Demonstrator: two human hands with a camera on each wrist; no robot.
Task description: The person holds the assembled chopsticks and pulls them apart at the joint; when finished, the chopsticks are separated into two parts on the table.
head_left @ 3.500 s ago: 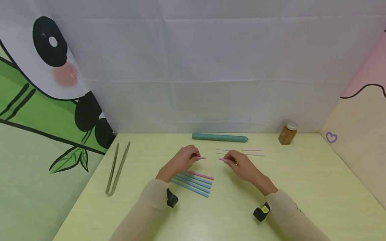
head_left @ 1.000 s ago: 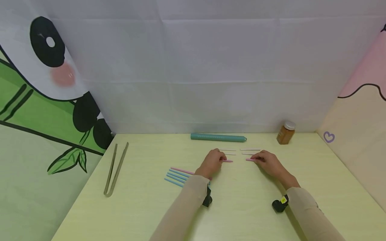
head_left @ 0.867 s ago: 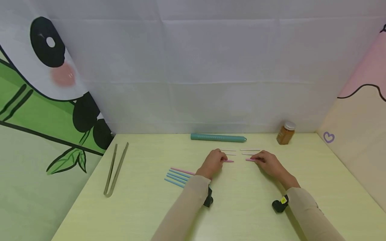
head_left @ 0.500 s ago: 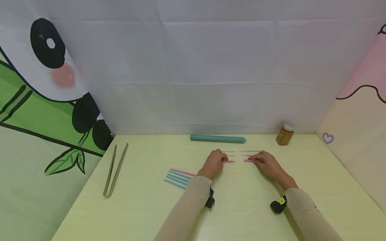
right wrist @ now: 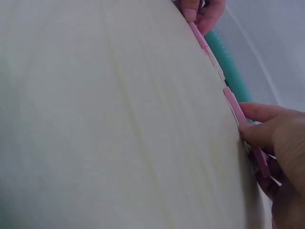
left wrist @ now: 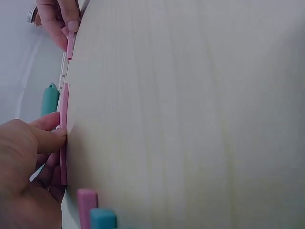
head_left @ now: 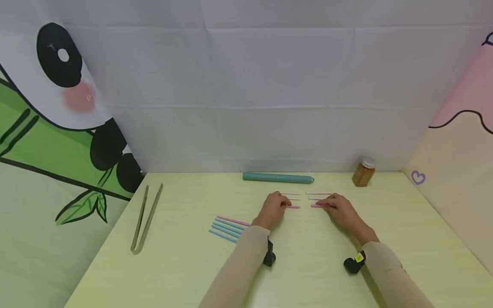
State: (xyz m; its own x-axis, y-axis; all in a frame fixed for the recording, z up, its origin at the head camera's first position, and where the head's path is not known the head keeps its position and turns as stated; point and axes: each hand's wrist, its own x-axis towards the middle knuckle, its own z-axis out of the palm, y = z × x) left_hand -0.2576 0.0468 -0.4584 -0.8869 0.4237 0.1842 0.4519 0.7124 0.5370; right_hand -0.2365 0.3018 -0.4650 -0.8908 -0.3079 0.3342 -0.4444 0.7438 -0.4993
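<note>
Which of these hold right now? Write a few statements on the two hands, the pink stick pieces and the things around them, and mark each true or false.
1. The left hand pinches a short pink stick piece. True.
2. The right hand is empty. False: it holds another pink piece.
3. The two pink pieces touch end to end. False: a gap of bare table lies between them.
4. The teal tube lies beyond the hands, near the back wall. True.
5. The tongs lie beside the brown jar. False: the tongs are at the far left, the jar at the far right.
</note>
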